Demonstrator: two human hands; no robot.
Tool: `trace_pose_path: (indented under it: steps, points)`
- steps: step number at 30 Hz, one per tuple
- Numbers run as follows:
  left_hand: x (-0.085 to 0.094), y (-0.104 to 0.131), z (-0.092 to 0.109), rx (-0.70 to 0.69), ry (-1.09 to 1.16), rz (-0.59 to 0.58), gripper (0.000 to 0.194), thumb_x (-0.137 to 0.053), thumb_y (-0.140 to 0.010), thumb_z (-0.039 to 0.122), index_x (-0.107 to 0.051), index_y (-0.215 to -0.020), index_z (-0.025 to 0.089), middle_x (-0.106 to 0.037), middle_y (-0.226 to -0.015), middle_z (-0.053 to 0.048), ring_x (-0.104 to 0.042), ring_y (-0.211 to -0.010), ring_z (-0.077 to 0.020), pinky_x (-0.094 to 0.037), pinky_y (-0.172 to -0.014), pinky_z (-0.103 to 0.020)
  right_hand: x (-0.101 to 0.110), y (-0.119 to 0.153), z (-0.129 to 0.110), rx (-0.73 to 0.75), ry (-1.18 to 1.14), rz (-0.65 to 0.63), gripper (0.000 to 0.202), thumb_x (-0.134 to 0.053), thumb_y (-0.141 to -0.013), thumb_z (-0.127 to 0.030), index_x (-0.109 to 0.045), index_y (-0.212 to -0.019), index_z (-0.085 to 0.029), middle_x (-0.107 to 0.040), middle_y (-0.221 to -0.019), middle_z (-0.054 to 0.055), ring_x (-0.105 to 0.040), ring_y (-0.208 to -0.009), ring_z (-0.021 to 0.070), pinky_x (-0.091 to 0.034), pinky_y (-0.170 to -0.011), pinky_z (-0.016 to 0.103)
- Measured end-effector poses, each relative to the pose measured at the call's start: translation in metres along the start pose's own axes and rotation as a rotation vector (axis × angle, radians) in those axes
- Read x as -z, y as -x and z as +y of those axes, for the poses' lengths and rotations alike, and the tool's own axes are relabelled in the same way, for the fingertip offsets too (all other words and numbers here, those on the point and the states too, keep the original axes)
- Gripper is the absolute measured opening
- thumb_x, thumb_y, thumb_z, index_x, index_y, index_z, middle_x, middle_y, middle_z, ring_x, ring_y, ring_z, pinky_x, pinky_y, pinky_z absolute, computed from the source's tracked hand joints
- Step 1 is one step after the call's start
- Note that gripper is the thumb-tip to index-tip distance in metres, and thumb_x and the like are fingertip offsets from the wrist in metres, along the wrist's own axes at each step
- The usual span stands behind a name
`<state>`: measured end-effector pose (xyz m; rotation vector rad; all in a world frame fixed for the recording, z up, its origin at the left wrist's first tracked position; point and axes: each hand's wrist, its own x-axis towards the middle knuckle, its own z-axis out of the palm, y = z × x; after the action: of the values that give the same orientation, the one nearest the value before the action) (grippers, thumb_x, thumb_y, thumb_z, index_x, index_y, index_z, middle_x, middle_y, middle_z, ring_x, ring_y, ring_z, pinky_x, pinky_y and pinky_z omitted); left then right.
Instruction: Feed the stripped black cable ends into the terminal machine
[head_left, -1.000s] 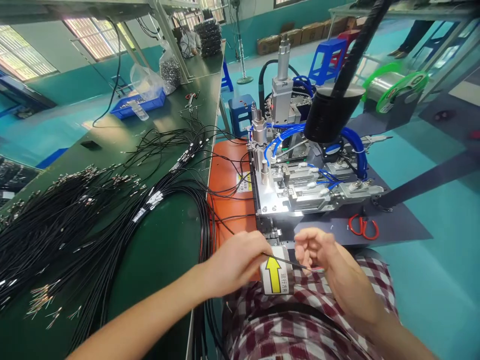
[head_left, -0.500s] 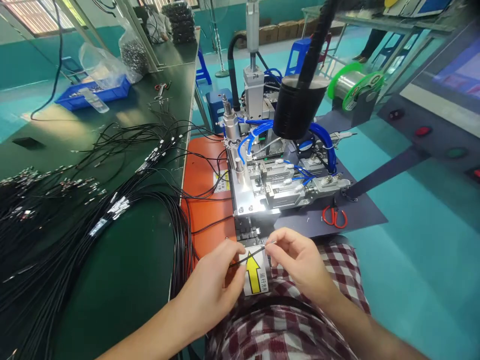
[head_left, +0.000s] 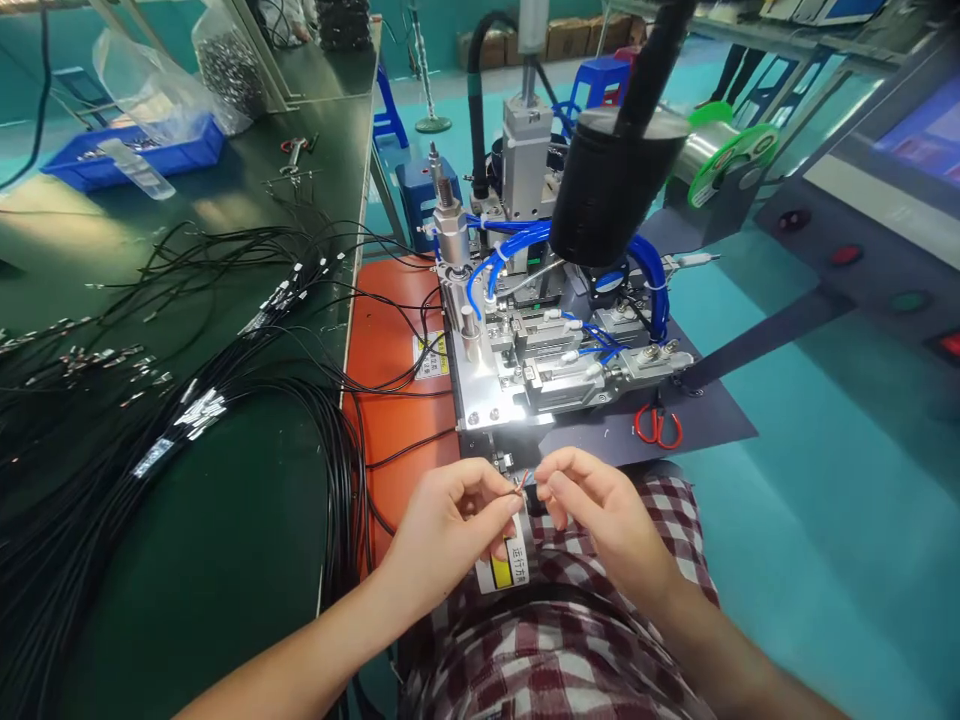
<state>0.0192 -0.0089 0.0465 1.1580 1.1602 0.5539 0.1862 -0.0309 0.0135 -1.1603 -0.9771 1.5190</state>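
My left hand (head_left: 457, 515) is closed in a pinch on the end of a black cable, just in front of the machine. Thin inner wires (head_left: 523, 480), one of them red, stick out past its thumb and forefinger. Close by on the right, my right hand (head_left: 596, 500) has its fingers loosely curled and slightly apart, the tips beside the wire ends. Below the hands is a white label (head_left: 517, 570) with a yellow arrow, partly covered by my left hand. The metal machine (head_left: 555, 370) with blue air tubes stands just beyond.
Bundled black cables (head_left: 262, 400) lie on the dark green table (head_left: 217, 560) and cross an orange board (head_left: 382, 310). Red-handled scissors (head_left: 658, 428) rest on the machine's base plate. A blue tray (head_left: 142, 160), wire spool (head_left: 731, 155) and control panel (head_left: 862, 240) stand around.
The black cable stretched between both hands before; now my left hand pinches its end, with coloured wires showing. My right hand has come off it slightly. The view has shifted a little.
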Motion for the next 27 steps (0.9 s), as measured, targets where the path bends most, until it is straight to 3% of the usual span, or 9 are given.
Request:
trace_pose_path:
  steps: [9, 13, 19, 27]
  points:
    - [-0.002, -0.001, -0.008, 0.04, 0.082, 0.006, 0.022, -0.066, -0.074, 0.033, -0.052, -0.067, 0.017, -0.059, -0.052, 0.003, -0.049, -0.037, -0.0078, -0.029, -0.032, -0.016, -0.009, -0.003, 0.001, -0.013, 0.044, -0.004, 0.025, -0.064, -0.082, -0.04, -0.058, -0.072, -0.018, -0.048, -0.06, -0.004, -0.042, -0.052, 0.0104, -0.038, -0.05, 0.023]
    - [-0.001, -0.001, -0.011, 0.029, 0.099, 0.002, 0.021, -0.064, -0.077, 0.033, -0.054, -0.069, 0.016, -0.057, -0.053, 0.003, -0.043, -0.035, -0.0054, -0.031, -0.034, -0.016, -0.009, 0.0, 0.002, 0.031, 0.113, 0.038, 0.024, -0.063, -0.084, -0.039, -0.057, -0.073, -0.018, -0.05, -0.063, -0.003, -0.043, -0.053, 0.0106, -0.039, -0.051, 0.024]
    - [0.003, 0.002, -0.014, -0.041, 0.088, -0.041, 0.024, -0.052, -0.088, 0.036, -0.062, -0.088, 0.014, -0.056, -0.059, 0.002, -0.036, -0.04, -0.0038, -0.025, -0.036, -0.016, -0.009, -0.002, 0.001, 0.018, 0.105, 0.072, 0.022, -0.063, -0.083, -0.041, -0.061, -0.082, -0.019, -0.055, -0.066, -0.002, -0.047, -0.053, 0.0115, -0.042, -0.052, 0.024]
    - [0.003, 0.002, -0.015, -0.034, 0.101, -0.077, 0.025, -0.05, -0.09, 0.036, -0.062, -0.088, 0.015, -0.05, -0.055, 0.005, -0.03, -0.04, -0.0039, -0.022, -0.038, -0.016, -0.011, -0.006, 0.0, 0.019, 0.053, 0.047, 0.02, -0.067, -0.08, -0.039, -0.064, -0.08, -0.019, -0.057, -0.067, -0.002, -0.044, -0.052, 0.0109, -0.04, -0.05, 0.024]
